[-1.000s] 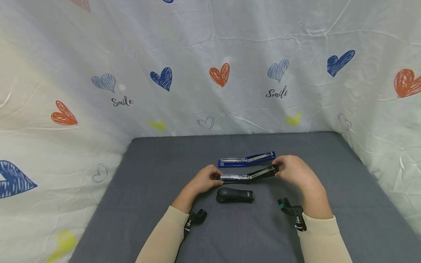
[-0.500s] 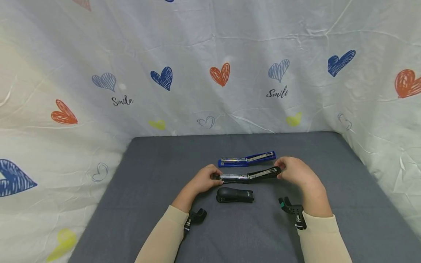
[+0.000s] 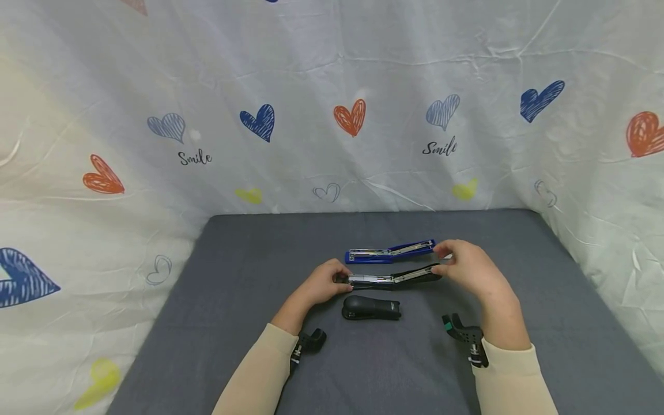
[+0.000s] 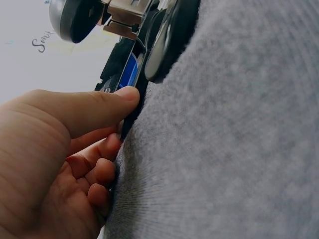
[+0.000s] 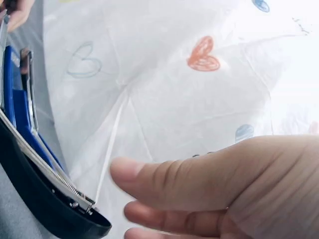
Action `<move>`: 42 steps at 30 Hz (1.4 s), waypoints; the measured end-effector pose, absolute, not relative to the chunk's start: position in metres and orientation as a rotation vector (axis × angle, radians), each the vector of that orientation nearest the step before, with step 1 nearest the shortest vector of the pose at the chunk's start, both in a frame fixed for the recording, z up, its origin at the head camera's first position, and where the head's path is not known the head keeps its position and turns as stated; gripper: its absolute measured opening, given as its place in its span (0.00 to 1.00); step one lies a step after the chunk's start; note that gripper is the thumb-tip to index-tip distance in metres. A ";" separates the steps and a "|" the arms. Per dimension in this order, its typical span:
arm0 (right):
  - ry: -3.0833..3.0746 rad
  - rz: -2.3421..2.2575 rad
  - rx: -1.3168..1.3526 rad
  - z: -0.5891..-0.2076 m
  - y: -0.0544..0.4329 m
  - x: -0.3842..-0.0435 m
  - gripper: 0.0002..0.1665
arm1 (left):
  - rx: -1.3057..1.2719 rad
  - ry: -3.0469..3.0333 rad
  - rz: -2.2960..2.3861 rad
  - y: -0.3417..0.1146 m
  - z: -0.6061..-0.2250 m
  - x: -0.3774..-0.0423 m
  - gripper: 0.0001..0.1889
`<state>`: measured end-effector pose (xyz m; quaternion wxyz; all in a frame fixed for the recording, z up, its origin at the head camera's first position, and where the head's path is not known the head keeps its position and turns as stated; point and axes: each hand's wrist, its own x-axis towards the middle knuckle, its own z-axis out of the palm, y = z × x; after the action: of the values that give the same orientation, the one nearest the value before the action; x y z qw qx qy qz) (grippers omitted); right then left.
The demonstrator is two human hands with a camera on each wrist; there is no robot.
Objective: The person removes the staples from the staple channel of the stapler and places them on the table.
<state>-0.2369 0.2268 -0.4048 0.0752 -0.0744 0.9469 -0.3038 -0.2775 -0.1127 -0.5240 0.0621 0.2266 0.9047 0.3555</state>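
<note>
A black stapler (image 3: 372,279), swung open with its metal insides facing up, lies across the table's middle. My left hand (image 3: 324,281) pinches its left end; in the left wrist view the thumb (image 4: 107,102) presses on that black end. By the stapler's other end is my right hand (image 3: 469,268), fingers apart. The right wrist view shows the right thumb (image 5: 164,179) extended, with a gap between it and the stapler's rounded arm (image 5: 75,224). Just behind lies a blue stapler (image 3: 370,259), also swung open.
A second black stapler (image 3: 370,308), folded closed, lies in front of the opened one. All rest on a grey cloth-covered table (image 3: 249,253). A white curtain (image 3: 295,173) printed with hearts hangs behind the table and along its sides.
The right hand has let go of the black stapler's right end and its fingers have spread, lifting slightly away. The left hand has kept its pinch; the staplers lie almost as before.
</note>
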 end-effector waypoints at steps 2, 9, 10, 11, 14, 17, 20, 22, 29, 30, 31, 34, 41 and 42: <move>2.874 -0.918 -0.231 -0.404 0.225 -0.236 0.27 | 0.689 2.735 1.076 -0.113 -0.524 -0.277 0.15; 2.930 -0.965 -0.268 -0.404 0.216 -0.235 0.26 | 0.700 2.738 1.080 -0.113 -0.523 -0.278 0.15; 2.925 -0.977 -0.275 -0.404 0.214 -0.235 0.26 | 0.697 2.740 1.076 -0.113 -0.524 -0.278 0.15; 2.919 -0.988 -0.284 -0.404 0.211 -0.235 0.26 | 0.695 2.739 1.075 -0.113 -0.524 -0.278 0.15; 2.911 -1.000 -0.324 -0.406 0.203 -0.236 0.26 | 0.689 2.742 1.071 -0.113 -0.524 -0.278 0.15; 2.910 -0.990 -0.378 -0.409 0.196 -0.237 0.26 | 0.686 2.742 1.075 -0.113 -0.524 -0.278 0.15; 2.916 -0.971 -0.427 -0.412 0.188 -0.238 0.26 | 0.685 2.740 1.078 -0.112 -0.523 -0.277 0.14; 2.914 -0.958 -0.456 -0.415 0.183 -0.239 0.26 | 0.688 2.739 1.083 -0.113 -0.522 -0.277 0.14; 2.884 -0.965 -0.548 -0.427 0.168 -0.242 0.25 | 0.681 2.742 1.085 -0.113 -0.524 -0.277 0.14; 2.882 -0.962 -0.560 -0.429 0.166 -0.242 0.25 | 0.679 2.741 1.086 -0.113 -0.524 -0.277 0.14; 2.882 -0.955 -0.573 -0.430 0.164 -0.242 0.24 | 0.678 2.740 1.086 -0.113 -0.523 -0.277 0.14; 2.890 -0.915 -0.606 -0.435 0.157 -0.242 0.22 | 0.681 2.743 1.083 -0.113 -0.523 -0.276 0.14; 2.866 -0.834 -0.641 -0.449 0.142 -0.244 0.19 | 0.691 2.747 1.076 -0.112 -0.522 -0.277 0.14; 2.862 -0.825 -0.641 -0.451 0.141 -0.244 0.19 | 0.692 2.746 1.077 -0.112 -0.522 -0.277 0.14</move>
<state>-0.2439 0.1410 -0.4508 0.0477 -0.2102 0.9383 -0.2705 -0.2772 -0.1120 -0.5219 0.0559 0.2281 0.9050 0.3548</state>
